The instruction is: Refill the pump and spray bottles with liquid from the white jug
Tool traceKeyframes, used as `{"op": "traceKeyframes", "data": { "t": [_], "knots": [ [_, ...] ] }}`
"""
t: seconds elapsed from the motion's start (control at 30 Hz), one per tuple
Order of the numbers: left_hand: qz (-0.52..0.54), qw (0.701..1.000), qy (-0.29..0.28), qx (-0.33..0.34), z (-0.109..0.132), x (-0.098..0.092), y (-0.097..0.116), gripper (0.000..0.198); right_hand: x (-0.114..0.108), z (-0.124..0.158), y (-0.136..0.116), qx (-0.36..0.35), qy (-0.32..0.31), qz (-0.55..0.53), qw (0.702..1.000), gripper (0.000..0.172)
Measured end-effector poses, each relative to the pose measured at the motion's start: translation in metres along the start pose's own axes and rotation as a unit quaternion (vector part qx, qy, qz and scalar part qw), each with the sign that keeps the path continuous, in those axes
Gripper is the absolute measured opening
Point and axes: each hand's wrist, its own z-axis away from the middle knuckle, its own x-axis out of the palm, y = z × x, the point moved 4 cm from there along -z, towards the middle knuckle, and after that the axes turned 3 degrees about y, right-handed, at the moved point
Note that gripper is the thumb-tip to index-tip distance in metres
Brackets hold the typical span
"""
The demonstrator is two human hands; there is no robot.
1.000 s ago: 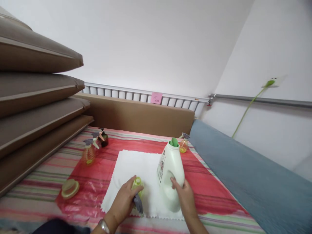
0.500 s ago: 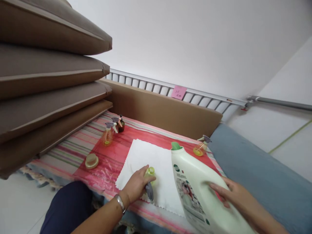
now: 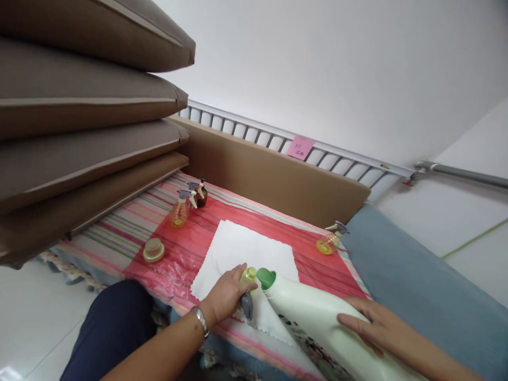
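My left hand [image 3: 226, 293] is closed around a small yellow-green bottle [image 3: 250, 274] with an open neck. A grey spray trigger head [image 3: 246, 306] hangs below the same hand's fingers; whether it is gripped too is partly hidden. My right hand [image 3: 369, 323] grips the handle of a large pale green detergent jug [image 3: 317, 307]. The jug is tilted left, and its green spout [image 3: 265, 278] is right beside the small bottle's mouth. Whether liquid is flowing I cannot make out. Beneath both lies a white cloth [image 3: 254, 243] with a zigzag edge.
A round cap [image 3: 153, 250] lies on the red plastic sheet [image 3: 317, 272] at left. Behind it stand an amber spray bottle [image 3: 179, 213] and a dark one [image 3: 201, 195]. Another spray bottle [image 3: 329, 242] is at right. Stacked brown cushions [image 3: 91, 116] rise at left.
My right hand has tipped the jug further over to the left, bringing its spout down from above the cloth to the small bottle's mouth. My left hand stays nearly in place.
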Motion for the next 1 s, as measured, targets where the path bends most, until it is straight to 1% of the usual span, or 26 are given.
{"op": "traceKeyframes", "data": {
  "t": [0.07,0.1,0.17,0.37,0.47,0.6,0.83,1.0],
  "knots": [
    [-0.002,1.000,0.004,0.002,0.000,0.000,0.001,0.049,0.009,0.000,-0.009,-0.002,-0.113,0.008,0.994,0.042],
    [-0.003,1.000,0.006,0.002,0.000,0.000,0.001,0.048,0.011,0.000,-0.012,0.000,-0.136,0.011,0.991,0.044],
    [-0.007,1.000,0.007,0.003,0.001,-0.001,0.002,0.046,0.011,-0.003,-0.015,0.005,-0.126,0.017,0.992,0.045],
    [-0.005,1.000,0.002,0.003,0.000,-0.001,0.003,0.043,0.015,-0.009,-0.015,-0.001,-0.128,0.020,0.992,0.042],
    [-0.008,1.000,0.003,0.007,-0.001,0.000,0.004,0.040,0.013,-0.010,-0.016,0.001,-0.128,0.029,0.991,0.041],
    [-0.020,1.000,0.006,0.008,-0.001,0.001,0.005,0.041,0.009,-0.010,-0.019,-0.001,-0.144,0.059,0.988,0.042],
    [-0.025,1.000,0.005,0.010,-0.002,0.003,0.006,0.043,0.003,-0.013,-0.023,0.010,-0.132,0.062,0.989,0.035],
    [-0.036,0.999,-0.003,0.009,-0.002,0.003,0.008,0.041,0.001,-0.013,-0.029,0.006,-0.136,0.097,0.986,0.042]
  ]
}}
